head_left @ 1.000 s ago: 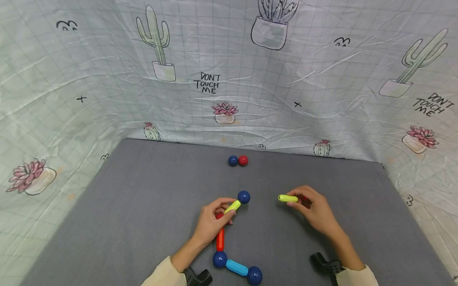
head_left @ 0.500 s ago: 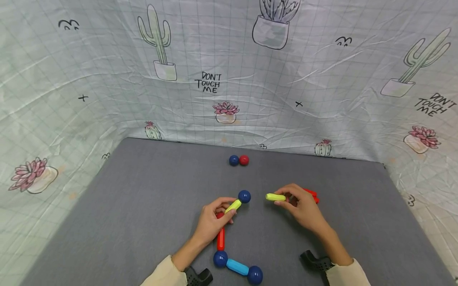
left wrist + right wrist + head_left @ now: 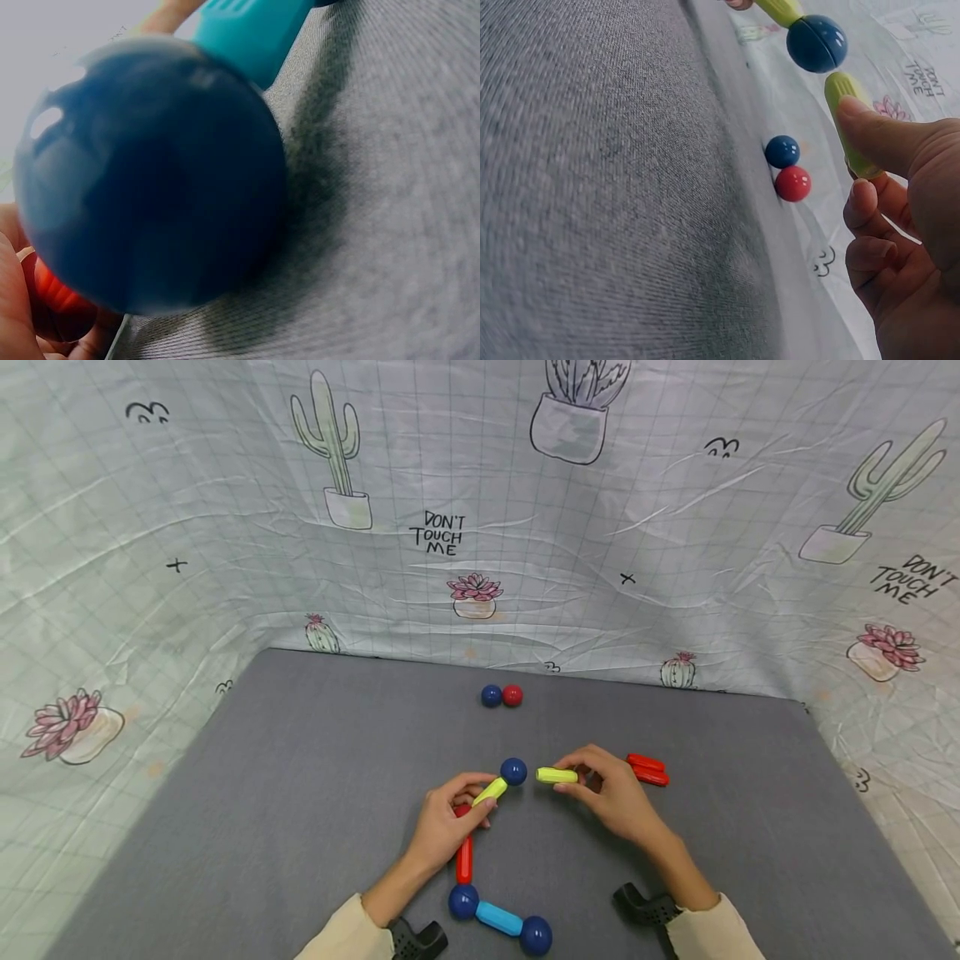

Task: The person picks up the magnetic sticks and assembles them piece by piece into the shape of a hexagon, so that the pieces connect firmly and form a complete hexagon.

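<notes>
My left hand (image 3: pixel 441 827) pinches a yellow-green rod (image 3: pixel 491 792) whose far end joins a blue ball (image 3: pixel 513 772). A red ball (image 3: pixel 462 811), partly hidden by the fingers, connects this rod to a red rod (image 3: pixel 465 860). From there the chain runs through another blue ball (image 3: pixel 463 902) and a light blue rod (image 3: pixel 499 918) to a last blue ball (image 3: pixel 536 936). Between thumb and fingers, my right hand (image 3: pixel 611 793) holds a second yellow-green rod (image 3: pixel 557 775). In the right wrist view its tip points at the blue ball (image 3: pixel 817 43), a small gap between them.
A loose blue ball (image 3: pixel 491 696) and a red ball (image 3: pixel 512 696) lie side by side toward the back of the grey table (image 3: pixel 337 735). Red rods (image 3: pixel 647 770) rest behind the right hand. A printed cloth (image 3: pixel 480 527) hangs around the table.
My right hand has moved left with its yellow-green rod, closer to the blue ball, uncovering the red rods behind it. The left hand stays in place.
</notes>
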The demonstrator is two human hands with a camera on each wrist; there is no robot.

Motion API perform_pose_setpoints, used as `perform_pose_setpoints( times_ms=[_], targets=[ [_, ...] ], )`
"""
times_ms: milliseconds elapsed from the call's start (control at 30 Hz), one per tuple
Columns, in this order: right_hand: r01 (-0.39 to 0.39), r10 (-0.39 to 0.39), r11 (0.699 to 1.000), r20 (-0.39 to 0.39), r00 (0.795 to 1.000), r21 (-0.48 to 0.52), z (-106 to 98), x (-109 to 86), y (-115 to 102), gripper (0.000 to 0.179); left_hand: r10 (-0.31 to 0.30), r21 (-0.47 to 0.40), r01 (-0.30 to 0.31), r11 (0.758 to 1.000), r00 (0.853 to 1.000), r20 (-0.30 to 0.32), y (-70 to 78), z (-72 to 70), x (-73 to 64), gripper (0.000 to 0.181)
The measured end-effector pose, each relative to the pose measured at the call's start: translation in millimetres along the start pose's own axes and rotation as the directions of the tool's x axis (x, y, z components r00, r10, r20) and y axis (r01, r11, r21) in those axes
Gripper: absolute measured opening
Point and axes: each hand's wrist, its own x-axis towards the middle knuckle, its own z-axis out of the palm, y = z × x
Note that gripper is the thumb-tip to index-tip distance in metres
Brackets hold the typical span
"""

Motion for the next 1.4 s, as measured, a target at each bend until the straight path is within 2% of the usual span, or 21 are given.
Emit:
perform_pose_setpoints(
  times_ms=[267, 700, 833, 933, 1000, 1067, 1233, 1400],
  targets=[
    [-0.004, 0.004, 1.000, 0.007, 1.000, -0.022, 3.6, 2.5, -1.0, 0.025, 0.017, -0.008, -0.017, 1.000, 1.000, 0.007, -1.2, -0.4, 0.4, 0.026],
    [0.004, -0.003, 0.999, 0.020, 1.000, -0.040, 10.7, 8.8, -6.1, 0.023, -0.006, 0.000, 0.006, 1.000, 1.000, 0.013, -2.2, -0.9, 0.6, 0.027],
    [-0.004, 0.005, 0.999, 0.024, 1.000, -0.037, 11.8, 12.3, -6.7, 0.022, -0.075, -0.027, 0.077, 0.997, 0.994, 0.080, -14.5, -6.1, 3.6, 0.036],
    [-0.001, 0.003, 1.000, 0.040, 0.999, -0.028, 13.2, 17.3, -7.8, 0.021, -0.125, -0.097, 0.142, 0.985, 0.978, 0.168, -24.9, -13.0, 7.5, 0.044],
    [0.004, -0.003, 1.000, 0.059, 0.998, -0.012, 14.5, 21.9, -9.2, 0.020, -0.129, -0.165, 0.167, 0.972, 0.967, 0.221, -27.8, -18.1, 9.7, 0.046],
    [0.006, -0.006, 1.000, 0.083, 0.996, 0.006, 16.4, 27.1, -10.2, 0.020, -0.115, -0.217, 0.169, 0.961, 0.964, 0.240, -29.7, -21.4, 11.3, 0.046],
    [0.037, -0.045, 0.998, 0.145, 0.988, 0.054, 24.6, 38.8, -12.8, 0.020, -0.069, -0.269, 0.123, 0.955, 0.977, 0.201, -33.0, -22.7, 12.1, 0.044],
    [0.083, -0.091, 0.995, 0.177, 0.980, 0.055, 30.5, 45.2, -18.6, 0.020, -0.084, -0.264, 0.126, 0.956, 0.983, 0.165, -32.8, -22.3, 11.6, 0.046]
  ],
)
